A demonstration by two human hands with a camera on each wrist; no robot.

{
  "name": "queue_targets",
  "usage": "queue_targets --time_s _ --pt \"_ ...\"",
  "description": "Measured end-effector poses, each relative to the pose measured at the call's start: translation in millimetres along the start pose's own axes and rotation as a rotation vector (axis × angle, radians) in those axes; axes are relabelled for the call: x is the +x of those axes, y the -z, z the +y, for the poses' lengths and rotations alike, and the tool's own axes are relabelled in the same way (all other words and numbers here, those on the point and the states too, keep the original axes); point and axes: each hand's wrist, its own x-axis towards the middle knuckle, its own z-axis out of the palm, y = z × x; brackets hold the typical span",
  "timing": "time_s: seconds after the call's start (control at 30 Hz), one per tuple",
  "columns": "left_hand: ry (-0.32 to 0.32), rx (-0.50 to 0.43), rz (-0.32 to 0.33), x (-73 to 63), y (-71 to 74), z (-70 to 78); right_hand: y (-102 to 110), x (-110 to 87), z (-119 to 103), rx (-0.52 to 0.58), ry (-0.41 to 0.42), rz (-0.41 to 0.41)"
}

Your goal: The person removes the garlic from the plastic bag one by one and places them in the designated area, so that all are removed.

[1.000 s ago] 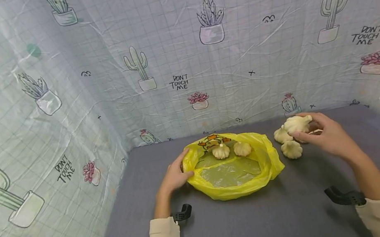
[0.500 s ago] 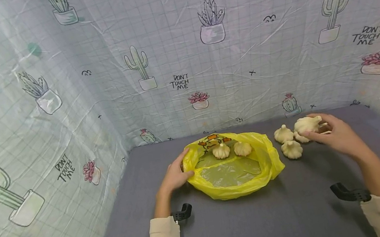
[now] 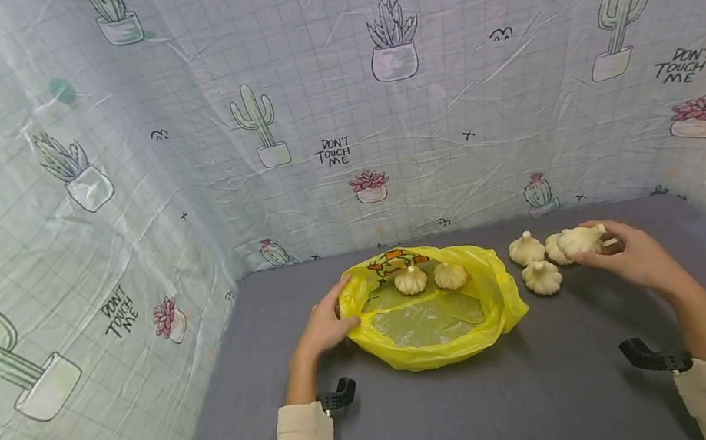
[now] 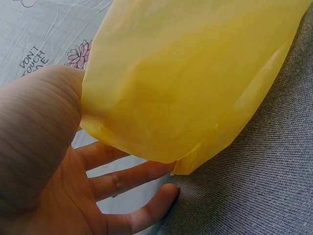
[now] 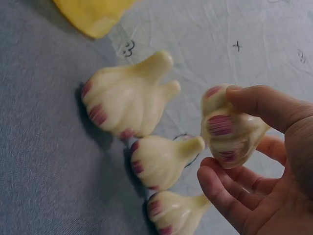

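Observation:
A yellow plastic bag (image 3: 446, 355) lies with its mouth open, held at the left rim by my left hand (image 3: 325, 327). In the left wrist view my fingers (image 4: 132, 178) curve behind the bag, whose film hides the thumb tip. Two garlic bulbs, one (image 3: 411, 281) left of the other (image 3: 450, 276), sit at the back inside the bag. My right hand (image 3: 633, 257) pinches a garlic bulb (image 5: 230, 128) between thumb and fingers. Close to it three more bulbs stand on the table: one at the back (image 3: 526, 249), one in front (image 3: 542, 278), one partly hidden (image 3: 555, 251).
The grey cloth-covered table (image 3: 470, 418) extends around the bag and bulbs. A hanging sheet (image 3: 479, 175) with printed cacti encloses the back and both sides. Black wrist mounts, left (image 3: 339, 395) and right (image 3: 653, 358), stick out from the cuffs.
My right hand, with its garlic bulb, has moved to the right and slightly down, uncovering more of the bulbs on the table. The left hand and bag have stayed put.

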Motion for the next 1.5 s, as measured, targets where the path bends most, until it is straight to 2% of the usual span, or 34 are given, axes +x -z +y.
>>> queue_targets --time_s 0.6,0.87,1.5 --pt "0.007 0.01 -0.007 -0.8 0.3 0.7 -12 7.2 40 -0.098 0.051 -0.028" --pt "0.003 0.004 -0.004 -1.2 1.1 2.2 -15 9.0 47 -0.118 0.073 -0.046" --pt "0.004 0.01 -0.008 -0.9 0.9 1.3 -19 6.9 47 -0.15 0.065 -0.069"
